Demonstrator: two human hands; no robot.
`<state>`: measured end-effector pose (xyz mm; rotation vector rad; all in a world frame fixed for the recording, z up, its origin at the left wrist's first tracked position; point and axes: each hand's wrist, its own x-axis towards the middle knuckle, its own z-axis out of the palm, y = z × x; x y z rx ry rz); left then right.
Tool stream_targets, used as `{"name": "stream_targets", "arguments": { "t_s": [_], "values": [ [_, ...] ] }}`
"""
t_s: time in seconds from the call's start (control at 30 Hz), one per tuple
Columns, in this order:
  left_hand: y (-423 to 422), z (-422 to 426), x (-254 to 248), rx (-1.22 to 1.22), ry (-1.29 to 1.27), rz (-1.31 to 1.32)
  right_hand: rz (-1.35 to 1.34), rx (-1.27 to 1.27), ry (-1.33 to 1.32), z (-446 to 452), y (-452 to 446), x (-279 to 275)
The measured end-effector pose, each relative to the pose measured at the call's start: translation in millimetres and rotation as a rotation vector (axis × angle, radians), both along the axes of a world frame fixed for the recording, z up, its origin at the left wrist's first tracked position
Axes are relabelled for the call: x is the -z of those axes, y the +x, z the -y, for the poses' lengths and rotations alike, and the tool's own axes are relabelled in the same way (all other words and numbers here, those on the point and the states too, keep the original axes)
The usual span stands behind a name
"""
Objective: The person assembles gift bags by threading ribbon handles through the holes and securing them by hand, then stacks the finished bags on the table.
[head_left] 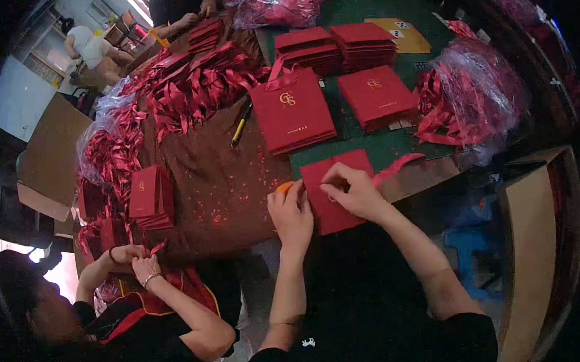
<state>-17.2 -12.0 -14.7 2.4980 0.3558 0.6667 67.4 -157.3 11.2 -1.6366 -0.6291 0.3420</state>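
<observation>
Black shirt (388, 307) fills the bottom of my feed, with both forearms reaching up from it. I see the red bag (334, 219) lying flat at the table's near edge, between the hands. On its left edge, the left hand (290, 214) has its fingers curled, an orange thing (284, 188) showing just behind them; I can't tell how firm that grip is. Over the bag, the right hand (351, 189) bends thumb and forefinger toward each other, but I can't make out whether they pinch anything. A ribbon (399, 166) trails off to the right. Beyond, bag stacks (293, 112) stand on the green mat (360, 144), and a yellow pen (240, 126) lies on brown cloth (203, 159).
</observation>
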Motion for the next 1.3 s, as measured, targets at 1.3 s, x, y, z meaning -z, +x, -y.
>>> {"name": "stream_targets", "arguments": {
  "t_s": [1.3],
  "values": [
    [7, 2, 17, -0.006, -0.164, 0.1, 0.238, -0.06, -0.117, -12, 17, 24]
  ]
}}
